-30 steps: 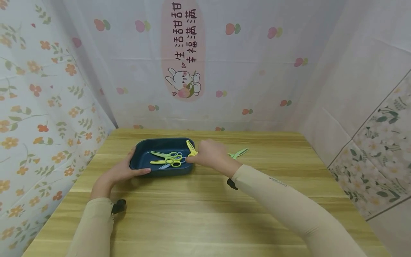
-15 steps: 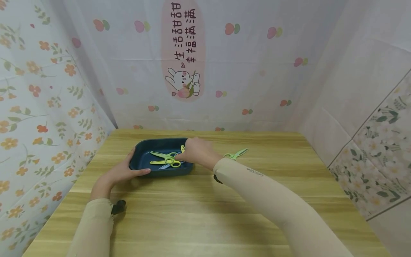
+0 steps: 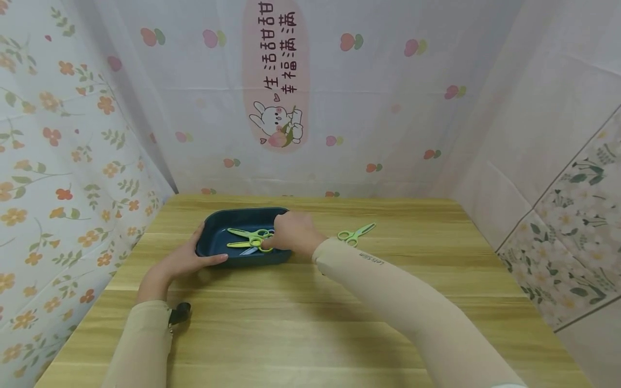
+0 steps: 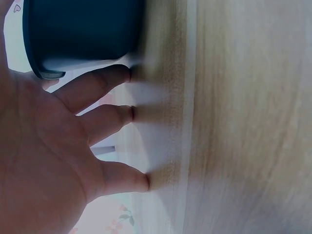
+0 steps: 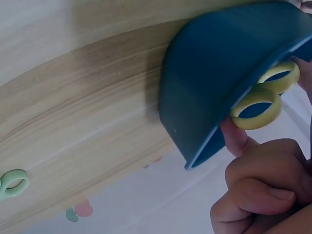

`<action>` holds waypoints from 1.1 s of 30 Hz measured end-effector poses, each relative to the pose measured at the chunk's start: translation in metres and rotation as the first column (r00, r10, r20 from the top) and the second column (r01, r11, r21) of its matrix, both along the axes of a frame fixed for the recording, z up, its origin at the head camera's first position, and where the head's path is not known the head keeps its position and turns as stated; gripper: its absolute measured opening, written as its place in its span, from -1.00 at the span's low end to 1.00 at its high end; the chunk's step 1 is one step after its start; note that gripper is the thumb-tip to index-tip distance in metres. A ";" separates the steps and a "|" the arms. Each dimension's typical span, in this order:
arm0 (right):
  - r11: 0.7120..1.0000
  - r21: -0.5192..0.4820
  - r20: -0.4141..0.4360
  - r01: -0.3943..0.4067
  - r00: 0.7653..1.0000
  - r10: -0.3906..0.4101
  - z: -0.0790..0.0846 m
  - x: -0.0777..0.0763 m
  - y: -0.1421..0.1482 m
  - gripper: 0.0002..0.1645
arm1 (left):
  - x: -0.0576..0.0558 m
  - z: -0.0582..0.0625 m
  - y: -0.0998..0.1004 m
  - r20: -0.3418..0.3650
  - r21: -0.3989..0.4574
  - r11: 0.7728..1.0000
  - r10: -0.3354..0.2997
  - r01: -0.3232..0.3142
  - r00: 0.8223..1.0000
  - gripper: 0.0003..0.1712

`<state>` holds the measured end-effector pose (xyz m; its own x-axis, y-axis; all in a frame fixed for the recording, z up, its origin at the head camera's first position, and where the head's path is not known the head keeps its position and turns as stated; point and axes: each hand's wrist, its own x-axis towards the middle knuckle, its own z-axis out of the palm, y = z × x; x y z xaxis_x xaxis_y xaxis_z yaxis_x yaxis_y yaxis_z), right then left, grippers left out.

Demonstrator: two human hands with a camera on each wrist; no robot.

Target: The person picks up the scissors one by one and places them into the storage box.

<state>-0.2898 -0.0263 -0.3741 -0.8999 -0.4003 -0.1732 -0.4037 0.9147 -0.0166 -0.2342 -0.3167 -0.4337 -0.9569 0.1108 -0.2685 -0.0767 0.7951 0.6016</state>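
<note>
My left hand [image 3: 181, 258] rests against the left end of a dark blue tray [image 3: 233, 214], its thumb along the front rim. In the left wrist view its fingers [image 4: 105, 119] are spread and straight, tips down at the table. At the tray's right end my right hand [image 3: 293, 233] reaches over the rim. In the right wrist view it pinches yellow scissors [image 5: 256, 109], their handle loops standing above the rim between thumb and finger; the blades are hidden. Inside the tray lie green scissors [image 3: 246, 234], yellow-green scissors [image 3: 237, 245] and a partly covered light blue pair [image 3: 249, 251].
Another pair of green scissors [image 3: 356, 234] lies on the wooden table [image 3: 271, 323], right of the tray. Printed cloth hangs behind the table [image 3: 388, 124] and along its left side [image 3: 73, 178]. A floral panel [image 3: 577, 231] stands at the right.
My right hand has moved left from beside the tray to over its right end, lowering the yellow scissors inside. The green scissors on the table are now uncovered. My left hand has stayed put.
</note>
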 end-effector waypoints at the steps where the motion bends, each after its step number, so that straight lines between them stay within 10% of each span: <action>1: 1.000 0.009 -0.005 -0.004 1.000 0.004 -0.001 0.000 0.000 -0.18 | 0.000 0.000 0.000 -0.002 -0.001 1.000 0.000 0.000 1.000 0.56; 33: 0.978 -0.144 0.092 0.151 0.986 -0.138 0.005 -0.027 0.053 -0.33 | 0.002 0.002 0.002 0.020 -0.001 1.000 0.005 -0.005 1.000 0.55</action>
<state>-0.3170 0.0266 -0.3695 -0.9356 -0.2939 -0.1957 -0.2590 0.9479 -0.1855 -0.2322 -0.3144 -0.4320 -0.9517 0.1063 -0.2879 -0.0925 0.7952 0.5993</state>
